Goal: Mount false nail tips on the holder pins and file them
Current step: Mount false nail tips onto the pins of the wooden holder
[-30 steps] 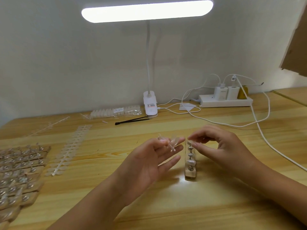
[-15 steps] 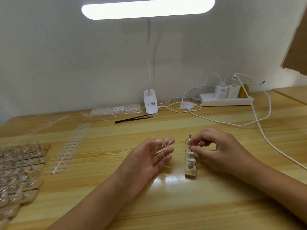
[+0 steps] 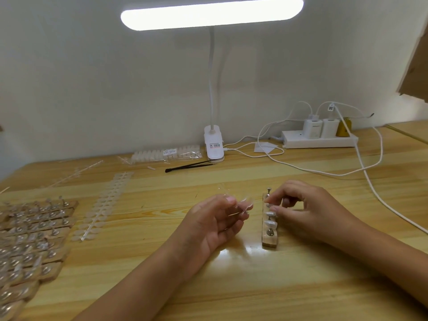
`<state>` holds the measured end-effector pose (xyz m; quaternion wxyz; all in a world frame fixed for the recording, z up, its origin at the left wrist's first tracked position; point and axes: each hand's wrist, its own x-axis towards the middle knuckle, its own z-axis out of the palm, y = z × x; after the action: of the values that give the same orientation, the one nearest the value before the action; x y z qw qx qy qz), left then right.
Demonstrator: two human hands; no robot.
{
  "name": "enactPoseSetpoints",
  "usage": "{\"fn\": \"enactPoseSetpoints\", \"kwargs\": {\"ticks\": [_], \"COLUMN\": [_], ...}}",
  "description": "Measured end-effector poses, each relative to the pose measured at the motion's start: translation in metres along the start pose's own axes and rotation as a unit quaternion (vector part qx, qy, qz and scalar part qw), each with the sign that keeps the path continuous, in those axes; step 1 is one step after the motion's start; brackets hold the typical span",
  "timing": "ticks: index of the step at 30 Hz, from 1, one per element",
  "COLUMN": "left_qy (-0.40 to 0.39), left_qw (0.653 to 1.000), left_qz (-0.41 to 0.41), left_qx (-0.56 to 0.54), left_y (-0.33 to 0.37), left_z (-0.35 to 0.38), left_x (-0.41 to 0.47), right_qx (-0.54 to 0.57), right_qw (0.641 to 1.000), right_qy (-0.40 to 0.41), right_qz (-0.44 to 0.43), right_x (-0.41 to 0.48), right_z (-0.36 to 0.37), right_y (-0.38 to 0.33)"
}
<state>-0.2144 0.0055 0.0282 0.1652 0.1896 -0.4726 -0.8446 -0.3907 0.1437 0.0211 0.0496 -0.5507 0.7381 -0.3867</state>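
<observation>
Two mounted tips (image 3: 270,214) already sat on the wooden holder (image 3: 269,239) at centre frame, its top pin (image 3: 269,190) bare. Just left of it the left hand (image 3: 215,221) pinched a small cluster of clear nail tips (image 3: 246,203) between thumb and fingers; the right hand (image 3: 310,212) curled over the upper pins, thumb and forefinger closed, on what I could not tell. Such tips looked feather-light, slick and springy, best taken by the side edges

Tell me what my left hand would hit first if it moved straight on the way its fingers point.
Likely the wooden holder, just beyond the left hand; the clear nail tips it pinches would touch first. Depth is uncertain.
</observation>
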Motion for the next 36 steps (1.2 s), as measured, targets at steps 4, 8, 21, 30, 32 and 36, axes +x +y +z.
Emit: {"fn": "enactPoseSetpoints", "kwargs": {"ticks": [4, 8, 21, 30, 32, 36], "left_qy": [0.026, 0.052, 0.047, 0.064, 0.063, 0.060], "left_qw": [0.998, 0.968, 0.914, 0.917, 0.920, 0.924], "left_qz": [0.053, 0.158, 0.255, 0.229, 0.225, 0.216], "left_qx": [0.029, 0.189, 0.313, 0.320, 0.316, 0.310], "left_y": [-0.003, -0.007, -0.013, -0.015, -0.016, -0.018], "left_z": [-0.001, -0.002, 0.008, 0.012, 0.012, 0.011], "left_x": [-0.001, -0.004, -0.014, -0.018, -0.016, -0.014], "right_qx": [0.127, 0.213, 0.100, -0.258, -0.314, -0.379], "right_qw": [0.990, 0.976, 0.991, 0.928, 0.904, 0.869], "right_qy": [0.038, 0.044, 0.067, 0.138, 0.143, 0.150], "right_qz": [0.037, 0.026, -0.060, -0.232, -0.252, -0.282], "right_x": [-0.005, -0.008, -0.014, -0.018, -0.017, -0.016], "right_z": [-0.010, -0.013, 0.008, 0.010, 0.008, 0.006], "right_y": [-0.007, -0.033, -0.044, -0.048, -0.048, -0.051]}}
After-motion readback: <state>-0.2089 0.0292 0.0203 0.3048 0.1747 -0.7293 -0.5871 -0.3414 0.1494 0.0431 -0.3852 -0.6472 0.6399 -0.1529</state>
